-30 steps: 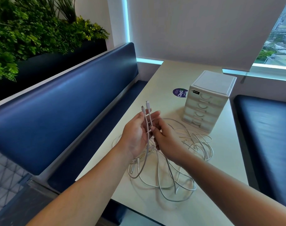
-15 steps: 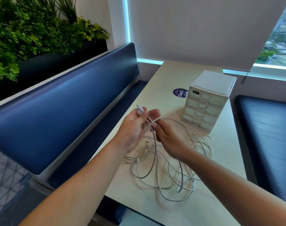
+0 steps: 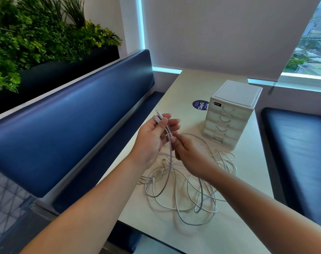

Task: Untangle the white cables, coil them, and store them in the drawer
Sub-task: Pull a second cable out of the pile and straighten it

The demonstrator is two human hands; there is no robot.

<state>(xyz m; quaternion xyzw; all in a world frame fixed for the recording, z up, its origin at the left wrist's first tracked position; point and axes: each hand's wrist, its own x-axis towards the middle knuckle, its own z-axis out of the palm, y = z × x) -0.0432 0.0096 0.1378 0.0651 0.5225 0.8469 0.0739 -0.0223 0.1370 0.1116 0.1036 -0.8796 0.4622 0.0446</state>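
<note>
Together, left hand (image 3: pixel 152 142) and right hand (image 3: pixel 191 157) pinch one cable (image 3: pixel 171 155) — doubled.

The white cables (image 3: pixel 170 156) are spread on the tabletop (image 3: pixel 220 235) in a loose tangle of overlapping loops. Two strands are lifted out of the heap toward 11 o'clock. Their plug ends (image 3: pixel 158 117) are laid side by side and gripped in the left hand (image 3: pixel 152 140), and lower down the strands are pinched by the right hand (image 3: pixel 190 154). The cream drawer unit (image 3: pixel 231 116) is stood upright at 1 o'clock of the tangle, near it, with all four drawers shut.

blue bench (image 3: pixel 73 114), plants (image 3: pixel 37 33), round sticker (image 3: pixel 200 105).
</note>
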